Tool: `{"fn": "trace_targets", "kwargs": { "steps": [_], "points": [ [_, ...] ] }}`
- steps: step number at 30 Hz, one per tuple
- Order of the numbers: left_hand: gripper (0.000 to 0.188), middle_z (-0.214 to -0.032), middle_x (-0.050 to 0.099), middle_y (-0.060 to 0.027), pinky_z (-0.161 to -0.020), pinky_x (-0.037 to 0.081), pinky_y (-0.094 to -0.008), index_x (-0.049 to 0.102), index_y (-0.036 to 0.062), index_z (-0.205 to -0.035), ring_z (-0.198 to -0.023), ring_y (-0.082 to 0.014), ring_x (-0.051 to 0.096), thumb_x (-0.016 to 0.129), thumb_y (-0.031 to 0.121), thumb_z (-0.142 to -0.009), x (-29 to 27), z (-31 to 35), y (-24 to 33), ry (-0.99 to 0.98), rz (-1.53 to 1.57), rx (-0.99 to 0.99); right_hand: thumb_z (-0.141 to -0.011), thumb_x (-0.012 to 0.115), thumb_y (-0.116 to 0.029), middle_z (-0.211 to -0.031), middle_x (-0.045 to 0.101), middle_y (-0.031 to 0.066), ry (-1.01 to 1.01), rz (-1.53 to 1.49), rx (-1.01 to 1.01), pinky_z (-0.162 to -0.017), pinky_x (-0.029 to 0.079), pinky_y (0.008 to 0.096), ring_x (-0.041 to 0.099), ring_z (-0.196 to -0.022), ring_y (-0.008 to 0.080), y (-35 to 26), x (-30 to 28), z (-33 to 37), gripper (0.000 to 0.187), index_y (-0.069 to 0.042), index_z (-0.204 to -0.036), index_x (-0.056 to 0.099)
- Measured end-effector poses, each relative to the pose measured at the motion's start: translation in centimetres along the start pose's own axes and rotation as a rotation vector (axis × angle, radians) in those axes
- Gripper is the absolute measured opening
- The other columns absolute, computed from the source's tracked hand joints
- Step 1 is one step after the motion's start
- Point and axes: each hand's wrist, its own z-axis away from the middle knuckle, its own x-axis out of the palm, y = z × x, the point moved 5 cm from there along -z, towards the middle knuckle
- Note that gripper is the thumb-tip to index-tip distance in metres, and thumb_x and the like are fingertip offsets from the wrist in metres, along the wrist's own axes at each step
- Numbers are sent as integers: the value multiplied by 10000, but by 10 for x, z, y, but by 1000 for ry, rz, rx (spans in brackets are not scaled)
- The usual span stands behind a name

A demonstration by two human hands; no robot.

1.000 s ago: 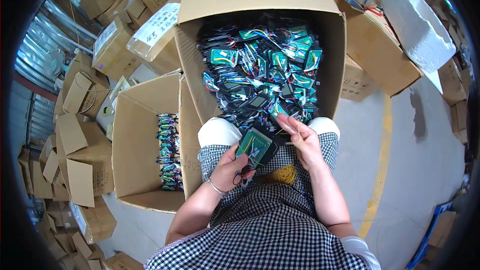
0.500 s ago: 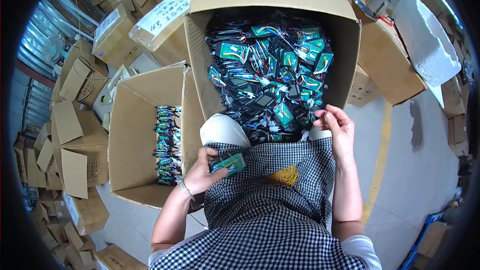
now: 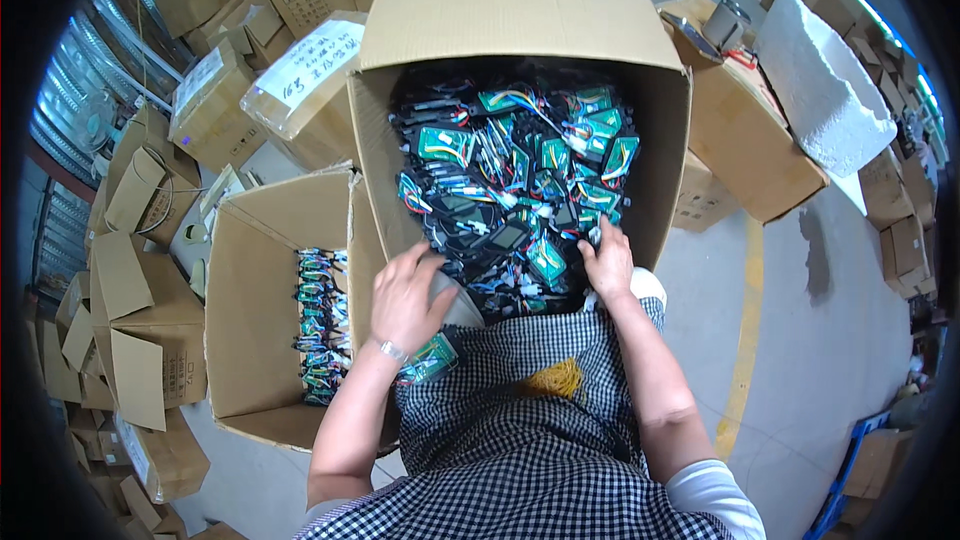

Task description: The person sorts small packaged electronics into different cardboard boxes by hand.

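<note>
A large cardboard box (image 3: 520, 25) in front of me is heaped with dark display units with green circuit boards (image 3: 547, 258) and coloured wires. My right hand (image 3: 612, 265) reaches into its near right part, thumb and fingers curled at the wires and white plugs; what they pinch is too small to make out. Above my left knee, my left hand (image 3: 405, 292) is open and holds nothing, fingers pointing toward the big box. Just below it, a unit with a green board (image 3: 432, 360) rests on my checked apron (image 3: 520, 420), partly hidden by the wrist.
Left of the big box stands a smaller open box (image 3: 255, 290) with units stacked in a row (image 3: 320, 325). Cardboard boxes (image 3: 150, 365) crowd the left side. A brown box (image 3: 755, 145) and a white foam box (image 3: 820, 80) stand at the right, beside a yellow floor line (image 3: 748, 340).
My left hand has let go of the unit, now on my lap, and moved up toward the big box. My right hand has moved left, into the heap. The whole view has shifted slightly.
</note>
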Motion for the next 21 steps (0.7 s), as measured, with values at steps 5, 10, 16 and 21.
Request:
{"fn": "trace_targets", "kwargs": {
  "steps": [5, 10, 16, 21],
  "points": [
    [538, -1131, 575, -190, -798, 480, -329, 458, -27, -1231, -898, -213, 604, 676, 254, -827, 47, -113, -57, 296, 510, -437, -784, 669, -232, -1230, 525, 197, 144, -55, -86, -973, 395, 424, 484, -1148, 341, -21, -21, -6, 625, 13, -1309, 435],
    [1070, -1267, 415, -323, -1026, 363, -405, 293, -132, -1241, -1192, -394, 449, 757, 606, -620, 68, -171, -58, 418, 796, -1099, -756, 688, -201, -1168, 552, 219, 225, -141, -229, -946, 406, 435, 507, -1101, 372, -70, -30, -39, 569, 28, -1232, 475],
    [746, -1137, 491, -262, -891, 482, -439, 353, -60, -1145, -1030, -375, 560, 749, 378, -690, 81, -166, -81, 537, 522, -1158, -771, 643, -92, -906, 631, 209, 211, -223, -285, -782, 478, 441, 598, -870, 382, -99, -8, -46, 270, 10, -1016, 595],
    [370, -971, 637, -158, -670, 535, -334, 512, 3, -1144, -748, -222, 636, 515, 200, -832, 69, -117, -76, 518, 1637, -733, -779, 631, -53, -878, 622, 186, 360, -401, -383, -749, 483, 402, 604, -829, 346, -78, -98, -13, 232, 17, -999, 600]
  ]
}}
